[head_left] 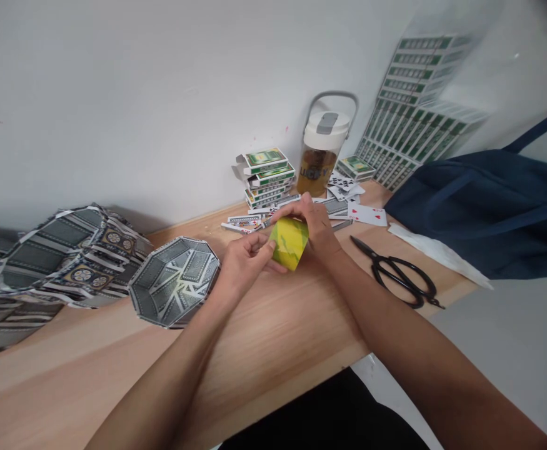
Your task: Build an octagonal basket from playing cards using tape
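Note:
Between my two hands is a small yellow-green patterned folded card piece (290,244), held above the wooden table. My left hand (249,255) grips its left side with the thumb on the face. My right hand (317,225) has its fingers curled over the top and right edge. Just behind the hands lie folded playing-card strips (242,224) and loose playing cards (367,214). A ten-sided bowl made of folded cards (174,284) sits left of my left forearm. Black scissors (397,272) lie to the right of my right forearm.
Green-and-white card boxes (266,178) are stacked by the wall, next to a lidded bottle of amber drink (322,153). Larger folded-card baskets (80,256) stand far left. A dark blue bag (489,206), white tissue (437,256) and a wrapped stack of card packs (409,119) are right.

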A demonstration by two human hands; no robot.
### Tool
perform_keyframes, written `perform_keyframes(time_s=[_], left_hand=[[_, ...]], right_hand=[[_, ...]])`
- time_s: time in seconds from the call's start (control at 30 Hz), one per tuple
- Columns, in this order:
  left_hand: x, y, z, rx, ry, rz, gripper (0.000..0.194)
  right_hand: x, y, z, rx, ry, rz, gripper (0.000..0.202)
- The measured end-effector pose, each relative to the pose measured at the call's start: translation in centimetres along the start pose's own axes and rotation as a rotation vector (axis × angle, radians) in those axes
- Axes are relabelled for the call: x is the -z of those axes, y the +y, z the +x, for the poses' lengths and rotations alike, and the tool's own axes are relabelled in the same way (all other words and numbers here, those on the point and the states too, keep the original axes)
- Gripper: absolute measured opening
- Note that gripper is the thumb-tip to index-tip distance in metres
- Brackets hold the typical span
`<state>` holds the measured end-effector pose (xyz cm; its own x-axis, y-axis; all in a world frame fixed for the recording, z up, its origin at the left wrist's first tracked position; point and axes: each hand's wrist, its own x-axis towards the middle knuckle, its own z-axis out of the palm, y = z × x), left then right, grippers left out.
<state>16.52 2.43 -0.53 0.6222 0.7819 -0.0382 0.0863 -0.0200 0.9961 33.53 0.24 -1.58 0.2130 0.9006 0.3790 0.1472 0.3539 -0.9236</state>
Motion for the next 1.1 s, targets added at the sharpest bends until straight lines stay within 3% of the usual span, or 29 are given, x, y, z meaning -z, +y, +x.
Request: perform_keyframes(time_s=[0.43,0.9,1.1], left_hand=[[-0.94,-0.9,-0.49,-0.117,0.13,0.116,0.016],[-0.88,-0.88,-0.52,-0.1,0.099,0.111,0.012],[-0.99,-0.42,-0.67,-0.045,0.072,-0.035,0.014]], right_hand=[[0.0,0.36,0.0,-0.029,-0.009,-0.001,0.073],[0.09,0.22,0.18,-0.003,-0.026,0.044,0.076],[0.21,0.12,0.13,-0.038,-0.029,0.047,0.077]])
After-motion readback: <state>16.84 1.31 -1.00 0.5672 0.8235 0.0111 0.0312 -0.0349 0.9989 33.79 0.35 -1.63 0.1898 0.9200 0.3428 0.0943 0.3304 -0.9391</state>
